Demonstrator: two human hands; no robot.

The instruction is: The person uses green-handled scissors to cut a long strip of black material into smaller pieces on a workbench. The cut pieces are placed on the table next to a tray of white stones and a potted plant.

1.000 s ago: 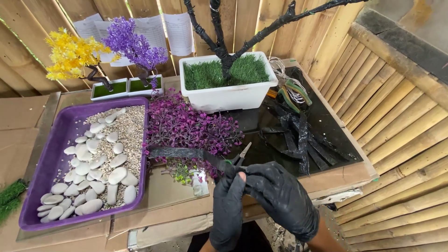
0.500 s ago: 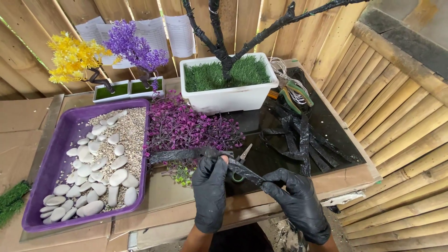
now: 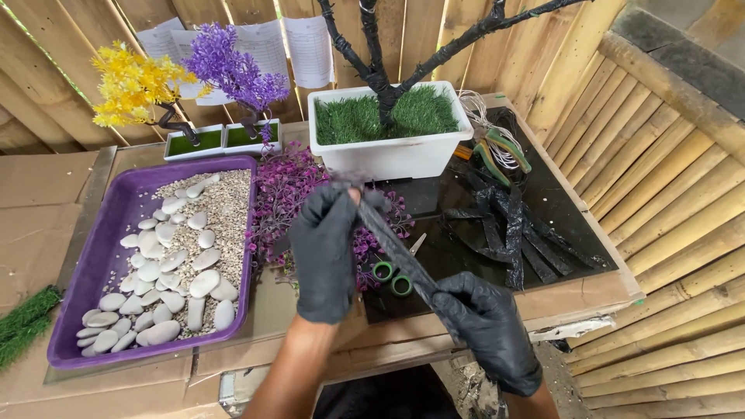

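Both my hands wear black gloves. My left hand [image 3: 326,248] pinches the upper end of a long black tape strip [image 3: 392,248] near the heap of purple artificial leaves [image 3: 283,198]. My right hand [image 3: 489,330] grips the strip's lower end at the table's front edge, so the strip runs taut and slanted between them. Green-handled scissors [image 3: 392,278] lie on the dark tabletop just under the strip.
A purple tray [image 3: 101,248] of gravel and white pebbles sits left. A white planter [image 3: 388,155] with fake grass and a black-wrapped tree stands behind. More black strips [image 3: 508,225], green pliers [image 3: 497,147], small yellow and purple trees [image 3: 178,85] and bamboo walls surround the table.
My left hand has risen with the strip's end, while my right hand slid down and right along it. The strip is now stretched out; the scissors lie uncovered on the table.
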